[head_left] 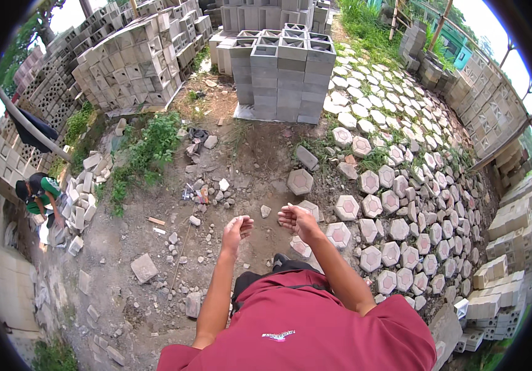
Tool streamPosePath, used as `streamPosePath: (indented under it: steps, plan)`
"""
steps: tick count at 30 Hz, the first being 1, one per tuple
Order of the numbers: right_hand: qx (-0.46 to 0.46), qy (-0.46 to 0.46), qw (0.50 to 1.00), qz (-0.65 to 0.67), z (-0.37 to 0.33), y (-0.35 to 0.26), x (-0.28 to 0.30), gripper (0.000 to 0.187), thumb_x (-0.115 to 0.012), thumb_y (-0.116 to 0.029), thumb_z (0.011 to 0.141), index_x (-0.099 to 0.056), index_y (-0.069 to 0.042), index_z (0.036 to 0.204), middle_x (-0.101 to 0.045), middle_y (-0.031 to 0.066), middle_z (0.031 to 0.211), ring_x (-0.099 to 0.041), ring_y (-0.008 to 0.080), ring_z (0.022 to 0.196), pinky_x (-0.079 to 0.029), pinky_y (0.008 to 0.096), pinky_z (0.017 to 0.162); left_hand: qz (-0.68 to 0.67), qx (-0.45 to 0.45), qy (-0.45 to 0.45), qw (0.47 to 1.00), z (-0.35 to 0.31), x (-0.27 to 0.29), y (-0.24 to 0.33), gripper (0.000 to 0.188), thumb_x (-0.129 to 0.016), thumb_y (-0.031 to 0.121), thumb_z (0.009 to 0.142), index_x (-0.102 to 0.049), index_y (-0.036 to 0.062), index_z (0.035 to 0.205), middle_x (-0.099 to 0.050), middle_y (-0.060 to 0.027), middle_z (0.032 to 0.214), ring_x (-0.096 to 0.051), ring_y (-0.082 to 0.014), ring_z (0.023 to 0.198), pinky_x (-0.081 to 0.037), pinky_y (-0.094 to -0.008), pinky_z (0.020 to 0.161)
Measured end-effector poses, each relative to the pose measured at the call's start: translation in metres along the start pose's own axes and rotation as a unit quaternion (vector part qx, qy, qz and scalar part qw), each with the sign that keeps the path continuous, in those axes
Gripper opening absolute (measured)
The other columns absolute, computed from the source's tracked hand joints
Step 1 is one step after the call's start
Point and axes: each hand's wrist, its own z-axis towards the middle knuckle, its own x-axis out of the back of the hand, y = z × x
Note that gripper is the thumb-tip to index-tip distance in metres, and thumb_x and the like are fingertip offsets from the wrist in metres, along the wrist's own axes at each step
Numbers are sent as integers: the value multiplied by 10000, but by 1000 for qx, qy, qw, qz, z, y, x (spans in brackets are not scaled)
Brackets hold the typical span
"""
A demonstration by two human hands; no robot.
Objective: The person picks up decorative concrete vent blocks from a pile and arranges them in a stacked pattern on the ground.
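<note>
Both my hands reach out ahead of me above the dirt ground, palms turned toward each other with a gap between them. My left hand (237, 229) holds nothing; its fingers are loosely bent and apart. Likewise my right hand (297, 221) is free, fingers slightly curled. Between and just beyond them lies a small pale stone (265, 211) on the ground. Nearest to my right hand are a hexagonal paving block (308, 211) beside it and another grey hexagonal block (300, 182) farther out. A reddish-centred paver (338, 235) lies to its right.
Many hexagonal pavers (390, 254) cover the right side. Ahead stands a stack of grey hollow blocks (278, 80). Rubble (210, 195) and a flat broken slab (144, 268) lie to the left. At far left a person (42, 196) in green bends by a pile of broken blocks (80, 201).
</note>
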Motion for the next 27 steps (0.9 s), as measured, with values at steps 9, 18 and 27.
streamPosePath:
  steps: [9, 18, 27]
  plan:
    - [-32, -4, 999, 34, 112, -50, -23, 326, -497, -326, 933, -571, -32, 1050, -640, 104, 980, -618, 195, 875, -494, 315, 768, -104, 41, 46, 993, 126, -10, 30, 310, -449, 303, 935, -576, 50, 1061, -643, -76, 982, -609, -162, 877, -482, -319, 754]
    - [-13, 76, 993, 86, 267, -128, -46, 340, -507, -348, 923, -576, -34, 1034, -635, 100, 986, -613, 198, 888, -488, 327, 778, -76, 72, -7, 994, 336, 10, 109, 320, -457, 313, 928, -585, 49, 1057, -643, -79, 988, -612, -179, 903, -491, -339, 760]
    - [79, 83, 986, 120, 376, -259, -121, 288, -523, -315, 919, -585, -51, 1018, -644, 85, 942, -628, 181, 838, -508, 312, 732, 33, 68, -68, 995, 525, 34, 234, 331, -463, 330, 919, -593, 63, 1066, -646, -74, 1003, -605, -184, 911, -468, -352, 774]
